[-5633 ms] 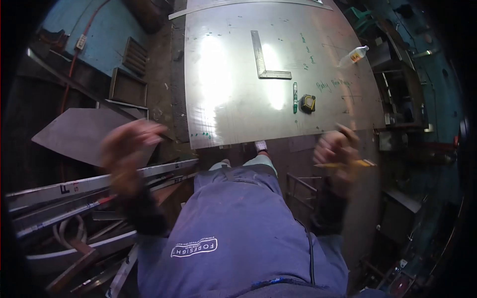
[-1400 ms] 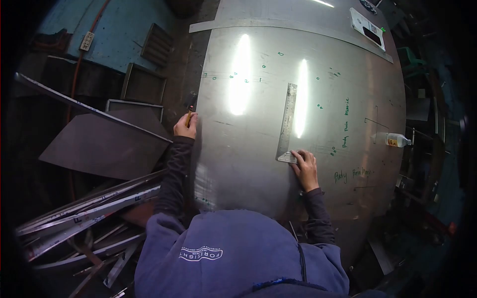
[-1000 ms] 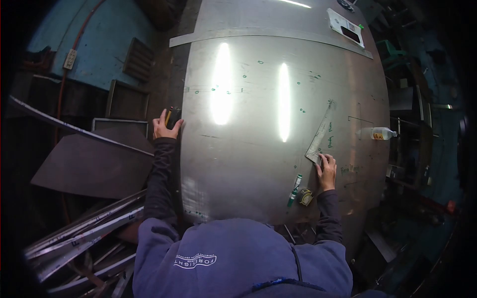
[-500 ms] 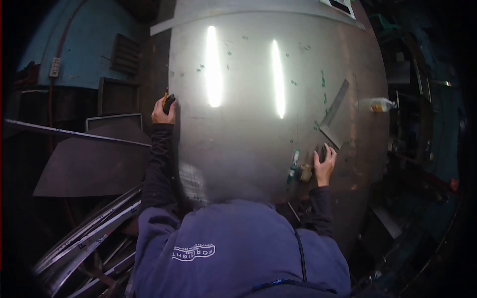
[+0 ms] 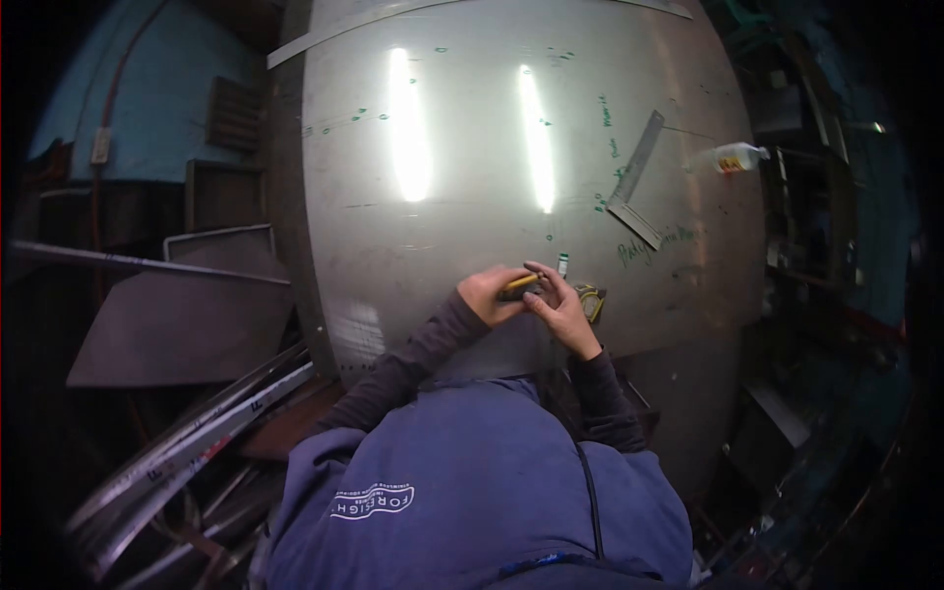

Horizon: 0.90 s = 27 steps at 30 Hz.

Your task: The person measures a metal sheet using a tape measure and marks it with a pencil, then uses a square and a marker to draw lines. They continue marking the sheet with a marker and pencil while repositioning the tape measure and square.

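Note:
My left hand (image 5: 489, 295) is closed around a small yellow and dark object (image 5: 519, 286) whose kind I cannot make out. Against its other end, the curled fingers and thumb of my right hand (image 5: 562, 310) pinch in, so both hands meet over the near part of the metal sheet (image 5: 452, 246). Beside the right hand lies a yellow and black tape measure (image 5: 592, 301). A green and white marker (image 5: 562, 264) sticks out just beyond the fingers, partly hidden. Farther off, a metal try square (image 5: 639, 157) rests on the sheet.
Green handwriting (image 5: 654, 244) and small marks cover parts of the sheet. A clear bottle with a yellow label (image 5: 739, 157) lies at the right. To the left are metal strips (image 5: 197, 428) and a dark flat panel (image 5: 177, 329). A pale strip (image 5: 354, 29) crosses the far end.
My left hand has moved from the sheet's left edge to the middle, bringing the yellow and dark object. My right hand has shifted left and closed on it. The view has shifted slightly.

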### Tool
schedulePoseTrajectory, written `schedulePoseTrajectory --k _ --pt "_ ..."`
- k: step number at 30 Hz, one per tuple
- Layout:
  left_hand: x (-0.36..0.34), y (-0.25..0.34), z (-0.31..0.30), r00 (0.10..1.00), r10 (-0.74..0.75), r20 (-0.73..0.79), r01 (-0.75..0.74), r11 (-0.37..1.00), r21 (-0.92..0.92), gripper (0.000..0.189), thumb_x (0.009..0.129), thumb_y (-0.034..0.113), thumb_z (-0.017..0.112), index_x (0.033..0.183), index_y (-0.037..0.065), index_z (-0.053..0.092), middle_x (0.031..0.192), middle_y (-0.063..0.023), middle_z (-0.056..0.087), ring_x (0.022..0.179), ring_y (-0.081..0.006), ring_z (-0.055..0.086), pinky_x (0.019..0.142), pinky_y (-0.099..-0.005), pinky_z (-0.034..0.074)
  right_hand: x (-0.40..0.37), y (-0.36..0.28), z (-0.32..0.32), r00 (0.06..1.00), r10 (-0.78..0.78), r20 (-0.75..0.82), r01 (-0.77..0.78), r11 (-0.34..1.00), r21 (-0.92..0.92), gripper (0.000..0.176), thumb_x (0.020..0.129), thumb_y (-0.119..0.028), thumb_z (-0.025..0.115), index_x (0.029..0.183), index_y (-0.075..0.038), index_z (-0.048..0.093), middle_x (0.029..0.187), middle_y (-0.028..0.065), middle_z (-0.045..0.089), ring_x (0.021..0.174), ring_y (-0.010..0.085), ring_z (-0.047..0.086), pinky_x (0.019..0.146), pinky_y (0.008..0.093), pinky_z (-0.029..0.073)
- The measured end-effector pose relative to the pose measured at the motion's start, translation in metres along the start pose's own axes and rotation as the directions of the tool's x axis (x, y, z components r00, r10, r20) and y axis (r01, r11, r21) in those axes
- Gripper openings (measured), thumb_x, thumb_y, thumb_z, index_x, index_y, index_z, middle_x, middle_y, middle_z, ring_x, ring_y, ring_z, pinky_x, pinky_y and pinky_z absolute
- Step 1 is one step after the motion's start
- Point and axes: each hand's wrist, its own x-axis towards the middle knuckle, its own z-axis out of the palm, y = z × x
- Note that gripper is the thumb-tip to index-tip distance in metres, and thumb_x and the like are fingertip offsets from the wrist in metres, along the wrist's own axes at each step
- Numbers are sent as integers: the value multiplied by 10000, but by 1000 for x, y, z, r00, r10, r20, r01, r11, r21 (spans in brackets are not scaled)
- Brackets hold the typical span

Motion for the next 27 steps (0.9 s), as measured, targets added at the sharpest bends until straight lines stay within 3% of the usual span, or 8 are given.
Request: schedulePoseTrajectory --k 6,8,11,13,17,20,24,27 --pt "-29 21 -10 966 -127 -227 152 984 97 481 786 212 843 1211 82 659 844 -78 605 635 -180 535 607 -287 470 28 -11 -79 998 -13 -69 -5 966 -258 359 954 -88 652 1291 -14 556 1029 75 676 837 125 672 708 239 533" --pt "-57 7 -14 854 -396 -336 381 918 -114 346 849 208 802 1141 62 686 802 -25 618 624 -96 507 602 -257 456 36 -8 -134 986 -78 -150 -7 866 -500 442 952 -95 654 1369 -42 513 1007 55 676 833 80 633 688 215 517" --pt "-94 3 -33 771 -471 -428 484 871 -87 239 900 196 757 1074 41 704 752 17 613 629 -50 495 604 -228 444 36 -12 -192 955 -139 -261 24 917 -399 527 936 -154 690 1410 -54 483 1035 87 672 886 158 654 766 278 531" --pt "-120 -5 -36 672 -531 -516 538 829 -152 217 915 198 743 1055 36 707 713 24 599 650 -41 515 609 -213 441 25 -13 -209 789 -468 -397 -14 634 -774 625 899 -207 731 1438 -60 452 1181 163 619 1027 266 632 897 367 508" --pt "-167 3 -38 628 -554 -547 561 809 -175 205 923 195 736 1051 38 709 726 25 606 666 -37 534 614 -212 444 -17 -10 -198 723 -556 -410 -100 504 -858 701 862 -235 759 1456 -62 430 1341 211 515 1164 337 561 991 425 457" --pt "-212 8 -33 627 -538 -563 529 825 -199 212 923 193 737 1047 23 706 727 37 600 670 -48 543 625 -216 448 -53 5 -146 763 -548 -342 8 537 -843 596 853 -167 759 1380 -44 510 1332 166 534 1145 293 577 947 386 492" --pt "-238 67 -39 709 -473 -522 262 865 -429 184 907 153 747 1017 12 703 791 19 626 732 -58 568 632 -215 448 -116 -25 -24 927 -365 -83 312 875 -371 288 834 -36 748 1113 -2 683 1025 97 686 923 210 665 809 284 540" --pt "-229 210 -78 899 -101 -427 -19 963 -268 289 794 80 827 1052 31 707 875 -98 700 800 -108 656 684 -238 522 -190 -102 83 706 -578 409 645 763 -35 277 809 14 754 1080 10 697 984 133 705 867 227 680 781 314 545"
